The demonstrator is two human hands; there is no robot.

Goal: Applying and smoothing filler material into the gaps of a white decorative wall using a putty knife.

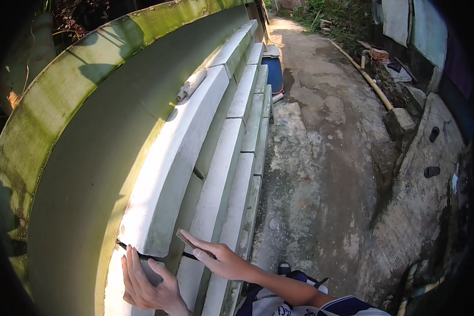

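Long white blocks with a stepped profile (163, 152) lie stacked in rows along a wall. My left hand (148, 287) rests on the nearest block's top at the lower left, fingers stretched out close to the joint with the block ahead. To its right, my right hand (224, 259) grips a thin, flat, grey-brown piece (183, 238); its exact kind is unclear. The piece is held above the lower steps, beside the end of the upper block. Pale dust shows on the fingers. Part of the piece is hidden by my right hand.
A mossy curved wall (52, 121) bounds the left side. Grey roll-like pieces (192, 85) lie on the far blocks. Beyond stands a blue barrel (273, 73). A rough concrete path (332, 158) runs along the right, with a long pipe (374, 87) and dark sandals (432, 171) at its side.
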